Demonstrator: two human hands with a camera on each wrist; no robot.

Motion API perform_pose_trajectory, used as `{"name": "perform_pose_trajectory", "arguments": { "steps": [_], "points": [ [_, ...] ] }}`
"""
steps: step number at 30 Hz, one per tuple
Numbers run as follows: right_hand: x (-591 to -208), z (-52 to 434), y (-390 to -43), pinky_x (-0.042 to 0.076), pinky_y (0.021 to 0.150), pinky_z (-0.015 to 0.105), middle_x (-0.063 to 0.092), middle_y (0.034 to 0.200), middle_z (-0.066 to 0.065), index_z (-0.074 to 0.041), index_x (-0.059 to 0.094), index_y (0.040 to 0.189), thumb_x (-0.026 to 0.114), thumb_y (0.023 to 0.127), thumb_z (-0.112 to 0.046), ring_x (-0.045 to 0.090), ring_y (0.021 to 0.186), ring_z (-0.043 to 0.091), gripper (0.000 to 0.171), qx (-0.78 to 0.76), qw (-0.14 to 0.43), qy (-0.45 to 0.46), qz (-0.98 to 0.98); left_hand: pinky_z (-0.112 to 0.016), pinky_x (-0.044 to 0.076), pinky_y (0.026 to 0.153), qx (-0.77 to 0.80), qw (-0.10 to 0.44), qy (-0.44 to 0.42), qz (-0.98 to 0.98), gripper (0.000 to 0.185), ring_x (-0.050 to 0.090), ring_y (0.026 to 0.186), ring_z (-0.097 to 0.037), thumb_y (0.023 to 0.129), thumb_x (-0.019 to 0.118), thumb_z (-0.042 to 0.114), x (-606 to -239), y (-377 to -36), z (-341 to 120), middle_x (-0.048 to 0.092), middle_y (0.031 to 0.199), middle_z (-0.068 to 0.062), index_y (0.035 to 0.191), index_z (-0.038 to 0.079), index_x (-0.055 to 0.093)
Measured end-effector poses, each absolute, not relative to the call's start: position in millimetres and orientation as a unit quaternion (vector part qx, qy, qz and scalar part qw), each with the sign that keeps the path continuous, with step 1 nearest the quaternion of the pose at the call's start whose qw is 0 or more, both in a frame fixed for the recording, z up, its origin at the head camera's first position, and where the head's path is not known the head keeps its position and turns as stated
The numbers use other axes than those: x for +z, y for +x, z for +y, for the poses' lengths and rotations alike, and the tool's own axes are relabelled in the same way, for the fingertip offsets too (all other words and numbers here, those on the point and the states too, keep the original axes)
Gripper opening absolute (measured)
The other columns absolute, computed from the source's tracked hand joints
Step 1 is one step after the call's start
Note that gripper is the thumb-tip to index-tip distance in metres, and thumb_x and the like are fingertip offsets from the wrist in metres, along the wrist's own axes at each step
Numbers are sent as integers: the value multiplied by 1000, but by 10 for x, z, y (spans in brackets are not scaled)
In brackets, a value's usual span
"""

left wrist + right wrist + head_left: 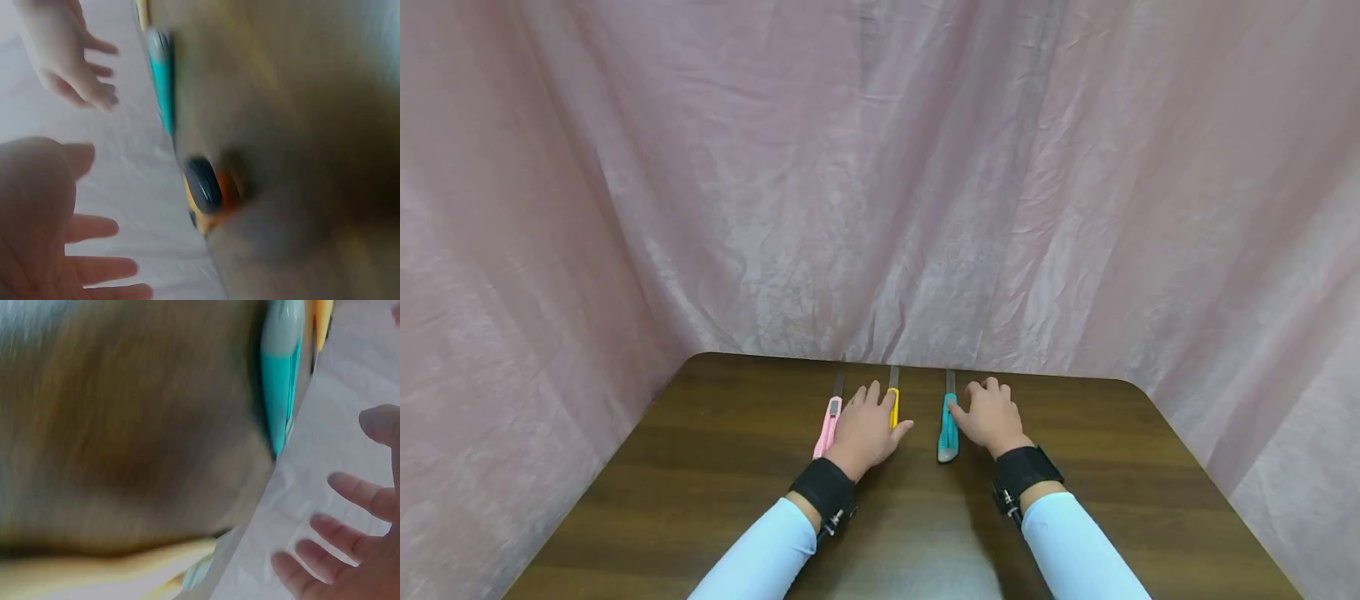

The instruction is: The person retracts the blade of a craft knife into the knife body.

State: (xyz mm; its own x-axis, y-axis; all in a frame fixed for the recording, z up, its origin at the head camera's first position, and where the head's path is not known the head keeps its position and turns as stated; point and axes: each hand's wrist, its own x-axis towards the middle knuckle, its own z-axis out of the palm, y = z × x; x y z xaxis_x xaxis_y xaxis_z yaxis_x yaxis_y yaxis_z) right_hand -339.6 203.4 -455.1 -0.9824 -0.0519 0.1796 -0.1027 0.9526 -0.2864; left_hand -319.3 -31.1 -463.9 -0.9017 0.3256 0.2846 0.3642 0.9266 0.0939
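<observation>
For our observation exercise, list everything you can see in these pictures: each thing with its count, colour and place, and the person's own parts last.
pink utility knife: 1, pink, on the table, left of the left hand, blade out.
yellow utility knife: 1, yellow, mostly hidden by the left hand.
teal utility knife: 1, teal, just left of the right hand.
table: 1, dark brown wood, rounded corners.
curtain: 1, pale pink, crinkled, behind and beside the table.
wrist straps: 2, black, one per wrist.
sleeves: 2, light blue.
left hand: 1, fingers spread, over the yellow knife.
right hand: 1, fingers relaxed, beside the teal knife.
</observation>
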Motion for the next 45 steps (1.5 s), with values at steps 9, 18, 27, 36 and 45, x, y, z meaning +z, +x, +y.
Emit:
{"name": "perform_pose_trajectory", "arguments": {
  "steps": [9, 18, 27, 36, 45],
  "points": [
    [-4512, 2595, -3545, 53, 61, 33, 69, 88, 9, -3, 69, 96, 63, 100, -33, 62, 71, 21, 31, 221, -20, 7, -975, -38, 66, 74, -77, 148, -238, -957, 45, 69, 94, -25, 97, 67, 48, -4635, -2643, -172, 71, 108, -9, 119, 9, 69],
    [-4531, 3029, -3616, 42, 46, 24, 45, 56, -3, -7, 58, 78, 59, 101, -37, 48, 51, 14, 37, 233, -97, -52, -966, -31, 63, 66, -71, 127, -272, -951, 38, 67, 86, -21, 97, 69, 46, -4632, -2398, -41, 69, 98, -5, 111, 11, 71],
    [-4571, 3037, -3612, 45, 47, 23, 53, 64, 2, -4, 63, 80, 68, 95, -48, 51, 53, 16, 46, 251, -148, -90, -952, -32, 63, 68, -88, 121, -260, -954, 37, 65, 85, -22, 95, 71, 44, -4636, -2394, -37, 70, 98, -5, 111, 10, 71],
    [-4515, 2970, -3640, 45, 52, 22, 53, 65, 0, -5, 68, 79, 84, 82, -48, 52, 58, 15, 46, 240, -174, -118, -948, -34, 62, 75, -86, 130, -249, -956, 38, 65, 92, -24, 95, 71, 44, -4611, -2429, -61, 72, 101, -6, 112, 10, 72],
    [-4536, 2941, -3652, 42, 50, 20, 50, 57, -3, -9, 64, 69, 81, 87, -38, 48, 54, 11, 38, 283, -190, -128, -931, -36, 62, 78, -92, 123, -256, -954, 38, 65, 92, -25, 96, 70, 43, -4614, -2440, -75, 72, 101, -7, 113, 9, 72]
  ]
}}
